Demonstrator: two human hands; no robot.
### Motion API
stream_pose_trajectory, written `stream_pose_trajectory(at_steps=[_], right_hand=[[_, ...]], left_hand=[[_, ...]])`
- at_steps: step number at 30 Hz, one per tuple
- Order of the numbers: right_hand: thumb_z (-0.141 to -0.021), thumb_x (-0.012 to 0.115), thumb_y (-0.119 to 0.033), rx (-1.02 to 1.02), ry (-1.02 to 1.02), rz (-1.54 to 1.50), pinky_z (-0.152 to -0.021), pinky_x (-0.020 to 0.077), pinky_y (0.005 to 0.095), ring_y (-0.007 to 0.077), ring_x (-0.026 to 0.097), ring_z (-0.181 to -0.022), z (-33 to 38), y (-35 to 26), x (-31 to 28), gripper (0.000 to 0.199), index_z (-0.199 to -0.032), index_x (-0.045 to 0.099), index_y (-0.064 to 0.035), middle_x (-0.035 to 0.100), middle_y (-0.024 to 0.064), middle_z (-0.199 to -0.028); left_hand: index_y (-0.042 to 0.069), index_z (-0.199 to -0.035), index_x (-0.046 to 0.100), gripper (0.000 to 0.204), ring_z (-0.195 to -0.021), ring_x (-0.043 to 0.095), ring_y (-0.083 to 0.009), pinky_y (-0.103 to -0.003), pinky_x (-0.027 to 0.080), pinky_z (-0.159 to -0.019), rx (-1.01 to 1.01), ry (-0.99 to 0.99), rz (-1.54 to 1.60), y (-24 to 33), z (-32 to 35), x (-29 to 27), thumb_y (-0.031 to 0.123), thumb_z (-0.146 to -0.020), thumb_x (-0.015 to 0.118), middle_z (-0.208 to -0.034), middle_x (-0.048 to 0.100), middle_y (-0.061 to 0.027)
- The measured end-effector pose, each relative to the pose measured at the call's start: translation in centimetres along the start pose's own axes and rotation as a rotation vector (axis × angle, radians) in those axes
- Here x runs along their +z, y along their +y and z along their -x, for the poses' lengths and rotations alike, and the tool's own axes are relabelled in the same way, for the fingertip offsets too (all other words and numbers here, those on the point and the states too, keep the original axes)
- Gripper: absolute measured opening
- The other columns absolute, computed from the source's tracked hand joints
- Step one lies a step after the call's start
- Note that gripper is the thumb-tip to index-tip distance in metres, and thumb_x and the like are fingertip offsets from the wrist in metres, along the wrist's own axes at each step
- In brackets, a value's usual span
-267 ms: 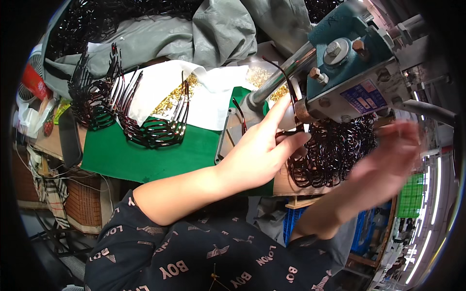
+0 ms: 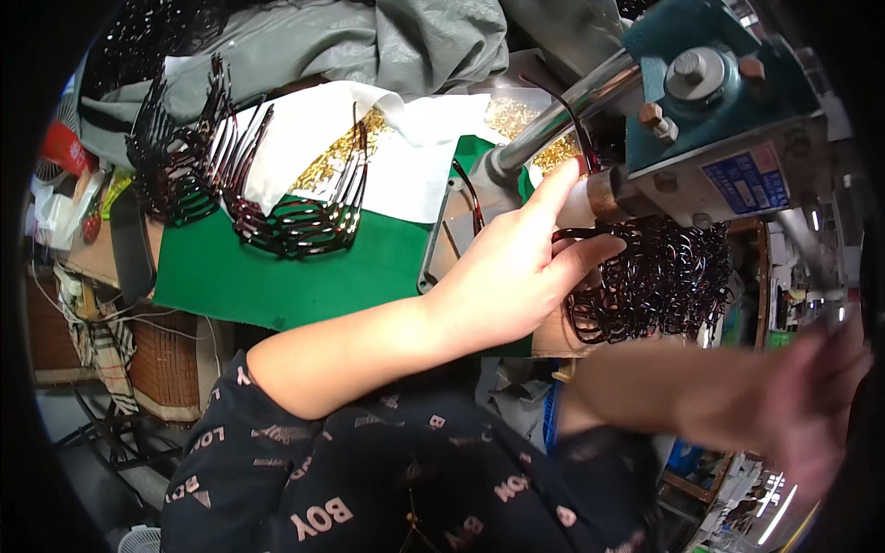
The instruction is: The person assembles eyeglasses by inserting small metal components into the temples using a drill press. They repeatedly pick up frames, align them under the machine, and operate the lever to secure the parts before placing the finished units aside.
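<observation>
Head view: right hand swung out to lower right, left hand kept on the frame at the machine

Left hand (image 2: 516, 267) sits centre frame as before, index finger stretched up to the machine's metal nose, thumb and fingers pinching a dark red eyeglass frame (image 2: 576, 198) against it; grip reads unchanged; right hand (image 2: 816, 392) has moved from beside the pile of frames (image 2: 654, 276) right of centre down to the lower right edge, motion-blurred, so whether it is spread or closed cannot be told, and nothing is visibly in it; judgement: one piece stays at the teal machine head (image 2: 710, 92) while the right hand goes elsewhere; stacked frames (image 2: 295, 226) sit on green mat (image 2: 277, 286), upper left; loose gold parts (image 2: 332, 166) on white paper behind.
</observation>
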State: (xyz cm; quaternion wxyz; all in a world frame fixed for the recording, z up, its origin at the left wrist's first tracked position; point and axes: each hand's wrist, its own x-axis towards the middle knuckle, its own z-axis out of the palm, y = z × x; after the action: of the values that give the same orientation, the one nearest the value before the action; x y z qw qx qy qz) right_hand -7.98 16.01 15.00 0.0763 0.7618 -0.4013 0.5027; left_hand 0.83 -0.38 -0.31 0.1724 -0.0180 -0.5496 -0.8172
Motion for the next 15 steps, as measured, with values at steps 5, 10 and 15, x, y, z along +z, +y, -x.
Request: stream_pose_trajectory(at_steps=[5,10,15], right_hand=[[-0.078,0.055,-0.032,-0.082,0.81,0.187,-0.06,0.0236,0.0311,0.0134,0.024,-0.053,-2.6,0.9,6.0,0.049,-0.049,0.019,-0.0175,0.016,-0.0034,-0.05],[-0.09,0.041,-0.032,0.167,0.917,0.403,-0.108,0.0202,0.0466,0.0359,0.031,-0.127,-2.5,2.2,7.0,0.051,-0.126,0.038,0.0039,0.037,0.0237,-0.132],[-0.091,0.042,-0.023,0.406,0.664,0.445,-0.094,0.0353,0.0364,0.0284,0.047,-0.108,8.5,3.7,8.4,0.04,-0.12,0.042,0.0042,0.051,0.0203,-0.114]], left_hand=[[0.006,-0.14,0.006,0.076,-0.087,0.062,-0.0318,-0.036,0.047,-0.077,0.065,-0.132,-0.172,-0.8,-0.3,-2.5,0.017,-0.085,0.056,-0.097,0.06,-0.0229],[0.0,-0.14,0.003,0.081,-0.067,0.058,-0.0332,-0.039,0.047,-0.061,0.299,-0.117,-0.865,1.1,5.4,-4.5,0.005,-0.077,0.053,-0.077,0.057,-0.0186],[-0.008,-0.136,0.011,0.069,-0.068,0.059,-0.0353,-0.04,0.047,-0.06,-0.006,0.035,-0.904,2.9,13.9,-6.5,0.004,-0.08,0.051,-0.079,0.057,-0.0212]])
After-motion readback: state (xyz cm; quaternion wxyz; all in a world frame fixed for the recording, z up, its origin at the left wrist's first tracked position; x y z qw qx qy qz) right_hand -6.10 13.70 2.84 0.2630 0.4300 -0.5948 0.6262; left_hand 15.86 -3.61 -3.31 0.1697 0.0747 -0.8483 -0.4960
